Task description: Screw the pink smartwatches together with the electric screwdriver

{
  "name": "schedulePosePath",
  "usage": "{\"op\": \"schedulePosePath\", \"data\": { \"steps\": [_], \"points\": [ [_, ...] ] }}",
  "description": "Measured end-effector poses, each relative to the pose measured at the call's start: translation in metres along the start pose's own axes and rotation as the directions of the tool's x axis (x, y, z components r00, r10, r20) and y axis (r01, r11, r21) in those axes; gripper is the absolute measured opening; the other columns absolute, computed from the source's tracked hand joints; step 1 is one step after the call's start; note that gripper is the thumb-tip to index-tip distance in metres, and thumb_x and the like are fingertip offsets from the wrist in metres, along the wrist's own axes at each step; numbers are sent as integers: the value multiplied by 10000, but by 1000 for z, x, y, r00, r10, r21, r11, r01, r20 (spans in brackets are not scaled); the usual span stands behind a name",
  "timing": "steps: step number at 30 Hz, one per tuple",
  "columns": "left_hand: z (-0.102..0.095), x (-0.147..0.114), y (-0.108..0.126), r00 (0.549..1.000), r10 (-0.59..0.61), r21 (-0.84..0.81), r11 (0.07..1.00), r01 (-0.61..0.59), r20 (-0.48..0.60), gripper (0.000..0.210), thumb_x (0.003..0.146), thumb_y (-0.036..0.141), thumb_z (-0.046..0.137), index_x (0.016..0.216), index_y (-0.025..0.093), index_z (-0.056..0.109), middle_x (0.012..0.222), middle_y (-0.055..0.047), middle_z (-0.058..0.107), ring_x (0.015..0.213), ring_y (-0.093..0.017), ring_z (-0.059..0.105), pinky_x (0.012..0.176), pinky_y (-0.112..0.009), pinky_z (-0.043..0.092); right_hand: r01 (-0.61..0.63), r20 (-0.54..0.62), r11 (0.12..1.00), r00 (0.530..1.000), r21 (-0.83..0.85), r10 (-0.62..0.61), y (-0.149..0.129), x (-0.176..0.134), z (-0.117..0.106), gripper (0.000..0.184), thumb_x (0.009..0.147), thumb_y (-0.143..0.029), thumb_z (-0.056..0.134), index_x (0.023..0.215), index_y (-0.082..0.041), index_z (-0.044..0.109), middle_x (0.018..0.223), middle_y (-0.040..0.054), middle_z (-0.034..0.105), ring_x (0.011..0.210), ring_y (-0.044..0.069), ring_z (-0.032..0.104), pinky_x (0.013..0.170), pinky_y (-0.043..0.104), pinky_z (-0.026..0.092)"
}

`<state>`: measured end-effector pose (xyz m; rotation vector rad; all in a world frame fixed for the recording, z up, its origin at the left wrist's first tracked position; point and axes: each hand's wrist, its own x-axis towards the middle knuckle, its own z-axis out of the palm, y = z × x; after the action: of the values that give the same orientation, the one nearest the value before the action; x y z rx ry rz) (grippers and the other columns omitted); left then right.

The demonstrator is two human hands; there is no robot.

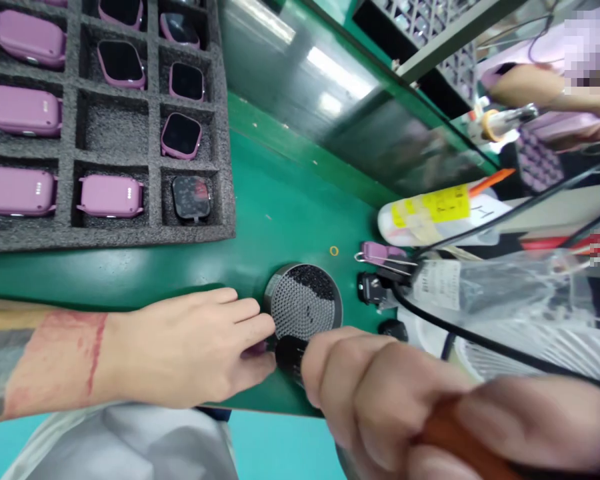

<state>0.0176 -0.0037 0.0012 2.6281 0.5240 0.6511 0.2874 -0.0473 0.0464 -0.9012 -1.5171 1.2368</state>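
My left hand (195, 347) is closed, its thumb and fingers pinching a pink smartwatch (255, 349). Most of that watch is hidden by the fingers; only a slim pink and dark part shows. Wrapped round an electric screwdriver (291, 353) with a black nose and reddish-brown body, my right hand (410, 393) looks blurred and close to the camera. The driver's nose points at the left fingertips; its bit and the contact point cannot be made out. Just beyond both hands stands a round dish (341, 303) with a dotted plate and tiny dark screws (313, 280).
A grey foam tray (130, 237) holds several pink watches (111, 196), and one pocket is bare. On the green bench (280, 200) lie a small orange ring (334, 251), a white bottle (425, 213), black cables and plastic bags (500, 287). Another person's arm (525, 87) is across the partition.
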Motion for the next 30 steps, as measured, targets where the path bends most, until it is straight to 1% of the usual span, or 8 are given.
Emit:
{"op": "schedulePosePath", "data": {
  "steps": [2,4,9,13,17,20,26,30],
  "points": [
    [0,-1,0,998,36,22,999,-37,43,75,1187,240,886,1139,236,829,1023,-39,708,868,-254,581,750,-439,451,1,-43,1000,999,-10,-1,-3,-3,-1,509,952,-403,1133,1209,-405,694,829,-71,605,662,224,656,661,466,701],
    [0,-2,-1,994,83,13,996,-84,69,94,1152,261,944,1135,243,853,1133,-71,785,981,-272,664,805,-437,510,-3,-78,1000,997,-27,1,-5,2,-3,570,938,-415,1155,1278,-416,698,866,-67,626,693,229,681,682,473,714],
    [-8,-6,-7,990,135,-115,985,-129,45,195,1151,221,890,980,256,804,1464,-102,871,1300,-309,771,1046,-426,658,110,-152,993,983,32,-104,-4,24,0,278,1220,-287,819,1466,-385,734,897,-64,675,645,173,661,664,412,698],
    [-13,-5,-9,998,69,-131,989,-69,-2,23,1139,259,842,1155,245,834,1367,-135,872,1210,-327,769,1077,-469,664,184,-147,979,975,93,-169,0,33,8,342,1254,-169,694,1549,-330,757,909,-75,673,615,132,629,669,388,687],
    [-7,-5,-8,1000,-11,-85,996,9,-24,58,1215,270,776,1235,237,819,1301,-131,870,1177,-316,770,1070,-465,635,188,-139,979,975,77,-176,2,36,10,311,1254,-204,717,1529,-334,785,868,-78,648,593,144,632,622,388,675],
    [-3,-5,-8,1000,2,-48,999,-2,5,63,1230,210,761,1215,245,811,1236,-97,869,1170,-300,772,1020,-436,614,193,-130,978,975,73,-182,3,38,12,299,1253,-200,723,1515,-331,782,870,-81,639,600,138,631,614,374,674],
    [-5,-4,-9,999,38,-36,999,-39,-22,223,1314,166,653,1234,205,858,1064,-50,806,945,-249,697,842,-429,550,202,-106,977,975,61,-195,1,41,12,275,1268,-184,718,1503,-318,769,884,-94,613,606,116,601,631,359,672],
    [-4,-4,-8,999,41,-63,997,-40,12,103,1246,192,798,1167,187,863,1021,-41,750,886,-241,625,790,-432,497,168,-235,984,960,64,-149,-8,29,11,225,1272,-271,764,1483,-349,773,792,-101,556,536,135,562,560,392,610]
  ]
}}
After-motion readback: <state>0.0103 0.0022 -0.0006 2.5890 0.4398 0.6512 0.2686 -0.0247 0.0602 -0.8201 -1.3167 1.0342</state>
